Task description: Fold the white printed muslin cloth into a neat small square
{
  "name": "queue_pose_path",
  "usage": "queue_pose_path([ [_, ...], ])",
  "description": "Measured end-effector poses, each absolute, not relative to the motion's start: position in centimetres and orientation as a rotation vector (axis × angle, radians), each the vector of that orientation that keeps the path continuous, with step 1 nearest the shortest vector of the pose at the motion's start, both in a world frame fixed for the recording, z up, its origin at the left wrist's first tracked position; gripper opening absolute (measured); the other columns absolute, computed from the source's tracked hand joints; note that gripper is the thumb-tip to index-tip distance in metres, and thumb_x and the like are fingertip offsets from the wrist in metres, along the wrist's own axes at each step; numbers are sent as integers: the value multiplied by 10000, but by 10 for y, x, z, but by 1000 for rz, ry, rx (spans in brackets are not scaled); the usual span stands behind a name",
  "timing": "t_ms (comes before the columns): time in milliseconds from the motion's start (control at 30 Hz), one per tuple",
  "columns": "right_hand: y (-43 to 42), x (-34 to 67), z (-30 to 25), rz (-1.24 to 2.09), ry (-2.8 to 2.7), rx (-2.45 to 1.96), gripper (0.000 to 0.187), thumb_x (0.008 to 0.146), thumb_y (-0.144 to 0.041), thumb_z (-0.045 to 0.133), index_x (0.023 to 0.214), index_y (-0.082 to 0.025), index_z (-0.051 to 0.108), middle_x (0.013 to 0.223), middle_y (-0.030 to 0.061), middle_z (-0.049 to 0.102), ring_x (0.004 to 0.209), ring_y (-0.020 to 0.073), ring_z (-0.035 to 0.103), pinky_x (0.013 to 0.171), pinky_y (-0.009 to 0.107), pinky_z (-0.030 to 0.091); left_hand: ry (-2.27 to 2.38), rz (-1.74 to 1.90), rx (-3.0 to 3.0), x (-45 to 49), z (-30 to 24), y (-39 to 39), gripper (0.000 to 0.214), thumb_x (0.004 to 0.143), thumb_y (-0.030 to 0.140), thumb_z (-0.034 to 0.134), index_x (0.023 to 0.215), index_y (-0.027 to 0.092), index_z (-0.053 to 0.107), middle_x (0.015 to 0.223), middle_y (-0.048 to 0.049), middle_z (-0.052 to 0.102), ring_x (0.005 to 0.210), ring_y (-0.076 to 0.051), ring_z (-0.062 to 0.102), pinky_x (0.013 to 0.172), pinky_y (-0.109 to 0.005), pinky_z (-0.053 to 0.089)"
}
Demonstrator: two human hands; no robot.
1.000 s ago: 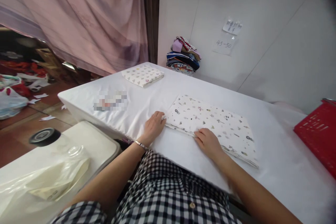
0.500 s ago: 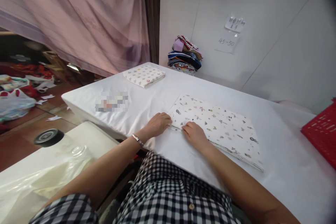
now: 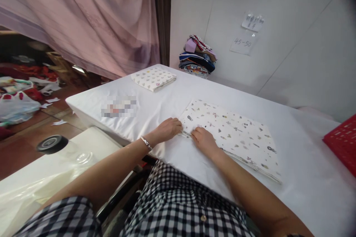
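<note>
A folded white cloth with small printed animals and plants lies flat on the white-covered table. My left hand is closed at its near left corner, the fingertips curled over the edge. Just right of it, my right hand pinches the near edge of the same cloth, thumb and fingers together. The folded layers show along the front edge. Farther back on the table lies a second folded cloth, printed with grey and yellow shapes, apart from both hands.
A pixelated patch lies on the table's left part. A red plastic basket stands at the right edge. Folded clothes are stacked by the wall. At left, a lower white surface holds a black round object and clear plastic.
My right hand has shifted slightly left along the cloth's near edge, closer to my left hand. The view has turned very slightly; the cloths lie as before.
</note>
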State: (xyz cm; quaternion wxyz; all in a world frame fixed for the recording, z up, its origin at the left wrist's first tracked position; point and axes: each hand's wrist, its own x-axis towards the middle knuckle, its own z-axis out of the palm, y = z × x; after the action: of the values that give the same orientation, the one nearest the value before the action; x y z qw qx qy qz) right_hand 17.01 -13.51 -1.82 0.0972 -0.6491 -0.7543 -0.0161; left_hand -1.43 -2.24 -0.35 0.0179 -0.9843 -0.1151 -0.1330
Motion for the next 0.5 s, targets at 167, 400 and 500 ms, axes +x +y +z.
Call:
queue_pose_path([
  [167, -137, 169, -22, -108, -2207, -1916, 271, 945, -247, 375, 851, -180, 620, 874, 56, 582, 830, 158, 516, 719, 265, 387, -354, -450, -2949, -17, -10, -26, 241, 928, 184, 349, 915, 162, 589, 894, -58, 602, 888, -178, 492, 761, -302, 384],
  [400, -138, 167, -16, -61, -2203, -1898, 233, 908, -362, 469, 855, -176, 600, 894, 55, 575, 856, 168, 512, 733, 265, 382, -390, -533, -2948, -19, -12, -26, 218, 912, 144, 349, 886, 162, 564, 904, -59, 580, 862, -172, 484, 760, -299, 392],
  [500, -136, 166, -17, -61, -2185, -1920, 227, 926, -308, 437, 836, -182, 603, 873, 48, 573, 846, 159, 517, 710, 258, 376, -395, -531, -2964, -19, -12, -26, 217, 909, 147, 354, 866, 162, 566, 893, -61, 577, 846, -169, 485, 754, -301, 396],
])
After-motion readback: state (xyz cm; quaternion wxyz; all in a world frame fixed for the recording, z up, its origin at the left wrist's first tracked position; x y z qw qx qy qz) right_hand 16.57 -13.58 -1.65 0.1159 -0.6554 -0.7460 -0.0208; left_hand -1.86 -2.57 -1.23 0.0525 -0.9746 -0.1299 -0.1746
